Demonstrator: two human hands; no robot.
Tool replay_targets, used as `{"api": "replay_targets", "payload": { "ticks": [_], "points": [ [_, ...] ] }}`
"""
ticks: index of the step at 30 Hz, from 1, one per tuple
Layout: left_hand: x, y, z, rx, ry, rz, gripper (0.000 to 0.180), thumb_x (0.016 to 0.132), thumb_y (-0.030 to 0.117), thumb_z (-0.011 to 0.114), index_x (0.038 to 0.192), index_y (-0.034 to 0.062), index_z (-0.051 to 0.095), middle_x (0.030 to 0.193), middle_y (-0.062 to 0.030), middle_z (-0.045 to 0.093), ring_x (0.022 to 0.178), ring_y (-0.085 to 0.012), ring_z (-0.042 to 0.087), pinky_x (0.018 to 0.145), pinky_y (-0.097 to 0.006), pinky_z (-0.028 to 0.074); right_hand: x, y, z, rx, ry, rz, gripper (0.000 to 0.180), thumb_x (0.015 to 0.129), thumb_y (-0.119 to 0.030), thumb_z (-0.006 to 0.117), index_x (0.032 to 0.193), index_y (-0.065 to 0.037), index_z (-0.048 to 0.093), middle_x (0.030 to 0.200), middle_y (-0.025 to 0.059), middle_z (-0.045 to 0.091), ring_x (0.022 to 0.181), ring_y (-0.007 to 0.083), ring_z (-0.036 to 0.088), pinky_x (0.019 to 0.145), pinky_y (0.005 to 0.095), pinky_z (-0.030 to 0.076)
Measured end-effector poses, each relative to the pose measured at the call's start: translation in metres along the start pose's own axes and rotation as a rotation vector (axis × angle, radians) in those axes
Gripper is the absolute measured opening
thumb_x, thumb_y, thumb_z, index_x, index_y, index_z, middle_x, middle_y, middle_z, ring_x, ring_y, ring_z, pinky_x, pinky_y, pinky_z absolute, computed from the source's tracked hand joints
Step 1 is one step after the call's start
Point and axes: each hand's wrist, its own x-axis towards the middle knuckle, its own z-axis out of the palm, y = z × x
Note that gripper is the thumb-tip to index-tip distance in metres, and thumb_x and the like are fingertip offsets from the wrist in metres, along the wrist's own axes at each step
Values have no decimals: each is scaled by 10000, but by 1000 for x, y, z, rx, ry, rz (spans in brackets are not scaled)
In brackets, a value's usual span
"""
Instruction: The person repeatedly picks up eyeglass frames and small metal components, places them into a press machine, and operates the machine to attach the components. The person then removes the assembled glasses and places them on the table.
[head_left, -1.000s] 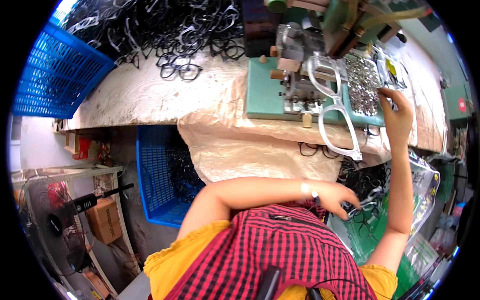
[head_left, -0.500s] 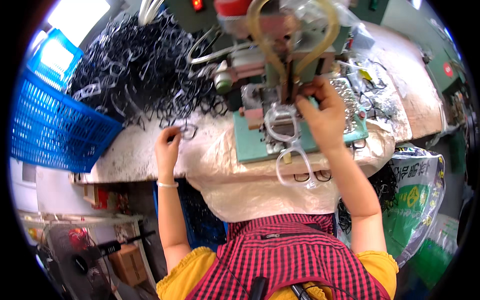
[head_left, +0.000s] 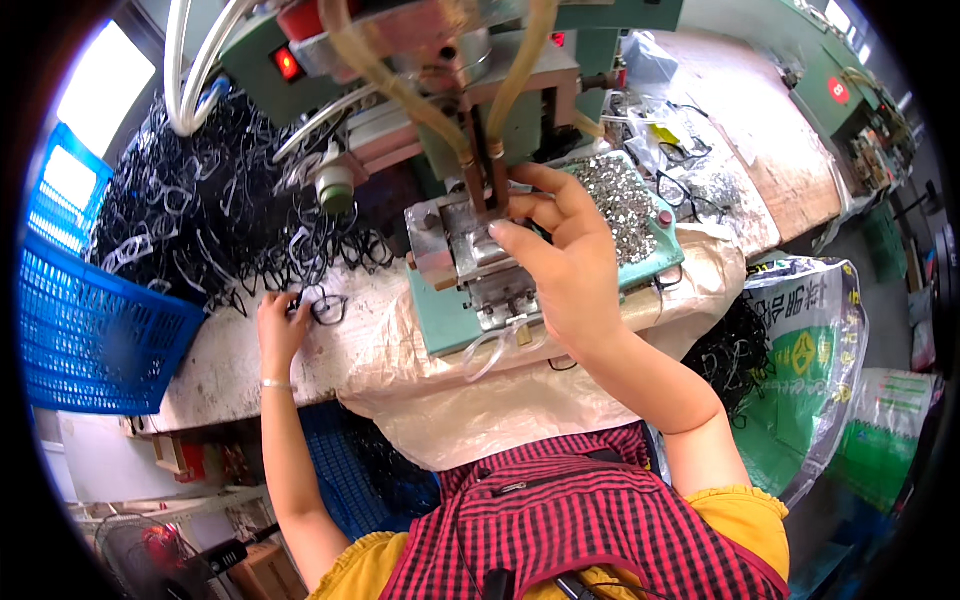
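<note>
The right hand (head_left: 560, 250) has closed in on the metal fixture (head_left: 468, 245) above the clear eyeglass frame (head_left: 490, 355), centring work there; its grip I cannot tell. The left hand (head_left: 280, 325) pinches a black eyeglass frame (head_left: 314, 310) on the table (head_left: 230, 350)

Left hand (head_left: 283, 330) and right hand (head_left: 570, 255): two. Bracelet (head_left: 276, 384): one. Clear glasses frame (head_left: 498, 346): one. Dark glasses frames (head_left: 195, 190), piled: many, too tangled to count. Metal bits (head_left: 618, 205): one heap. Tan hoses (head_left: 400, 102): two. Blue baskets (head_left: 95, 325): at least two. Apron (head_left: 560, 515): one.
</note>
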Motion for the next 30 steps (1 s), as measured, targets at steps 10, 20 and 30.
{"api": "replay_targets", "payload": {
  "ticks": [10, 20, 30],
  "points": [
    [-9, 7, -19, 392, 145, 152, 199, 797, 224, 664, 747, 49, 584, 1069, -121, 676, 915, -360, 617, 777, -458, 480, -109, 42, -105, -939, -483, -422, 175, 786, -40, 677, 956, -57, 717, 918, 103, 731, 846, 271, 703, 778, 369, 550],
    [-36, 20, -45, -157, 307, -150, 192, 904, 229, 695, 918, 45, 643, 719, -27, 580, 679, -126, 549, 623, -288, 428, -132, 146, -131, -1105, -363, 283, 223, 818, -183, 586, 919, -25, 706, 808, 169, 699, 748, 350, 681, 678, 472, 538],
    [-80, 115, -38, -991, 394, -195, 122, 956, 151, 692, 918, 61, 618, 766, 44, 570, 635, -26, 466, 567, -177, 351, -128, 177, -136, -1563, -378, -118, 262, 735, -110, 686, 992, -74, 725, 1079, 163, 674, 1062, 380, 607, 899, 499, 469]
  ]
}}
